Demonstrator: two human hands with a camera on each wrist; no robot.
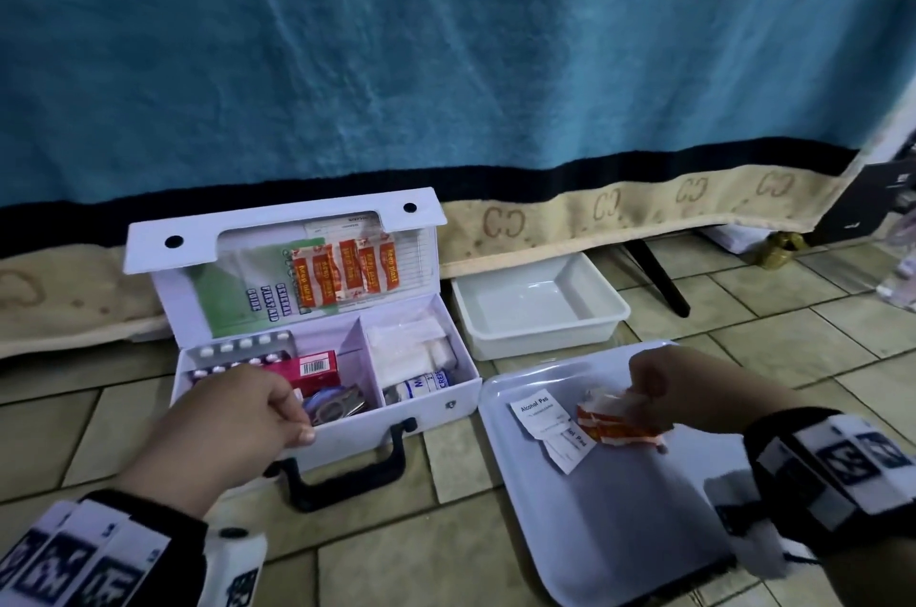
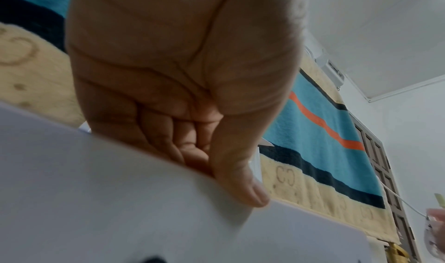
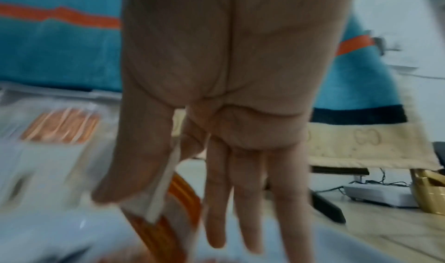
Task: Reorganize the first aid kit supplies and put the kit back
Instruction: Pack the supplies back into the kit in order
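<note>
The white first aid kit (image 1: 426,413) stands open on the tiled floor, lid up. Inside lie pill blisters, a pink box (image 1: 317,367), scissors, gauze packs and a crepe bandage roll (image 1: 426,383). My left hand (image 1: 248,408) grips the kit's front wall (image 2: 120,200), thumb outside, fingers curled over the rim. My right hand (image 1: 689,388) pinches a bunch of orange plaster strips (image 1: 614,423) between thumb and forefinger just above the white tray (image 1: 619,532). In the right wrist view the plasters (image 3: 168,219) hang under the thumb. Alcohol pad sachets (image 1: 540,413) lie on the tray.
An empty white plastic tub (image 1: 540,304) sits behind the tray, by the hanging blue blanket (image 1: 446,61). More orange plasters (image 1: 347,272) are tucked in the kit's lid pocket. A black stand leg (image 1: 659,279) crosses the floor at right.
</note>
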